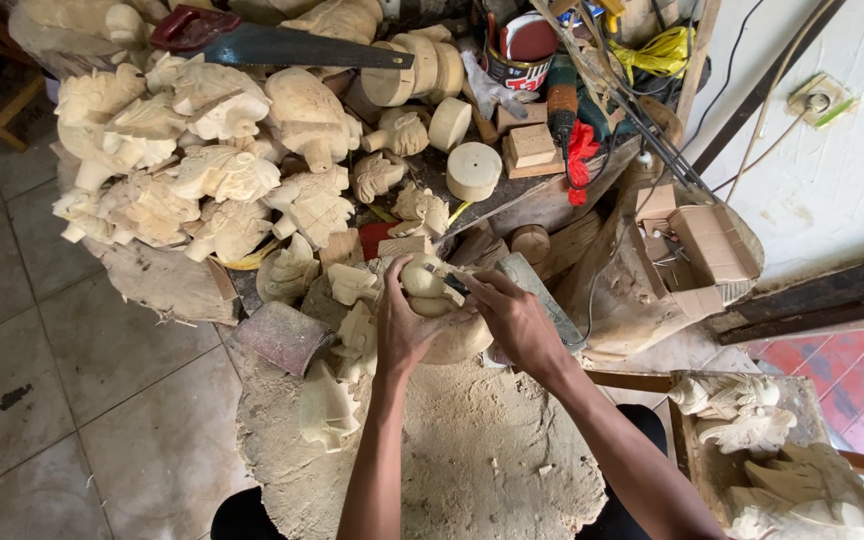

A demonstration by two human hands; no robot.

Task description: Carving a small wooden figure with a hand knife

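My left hand (402, 325) grips a pale rounded wooden piece (422, 283) held against a wooden block (464, 340) at the middle of the view. My right hand (514, 318) is closed around a small carving tool (449, 276), whose tip touches the top of the wooden piece. Both forearms reach up from the bottom of the view. Under the hands lies a surface covered in sawdust and shavings (452, 450).
A heap of pale carved wooden figures (202, 150) fills the bench at upper left, with a hand saw (272, 42) on top. Round wooden blanks (472, 170), a tin (517, 55) and cables lie behind. More carvings (772, 450) sit at lower right.
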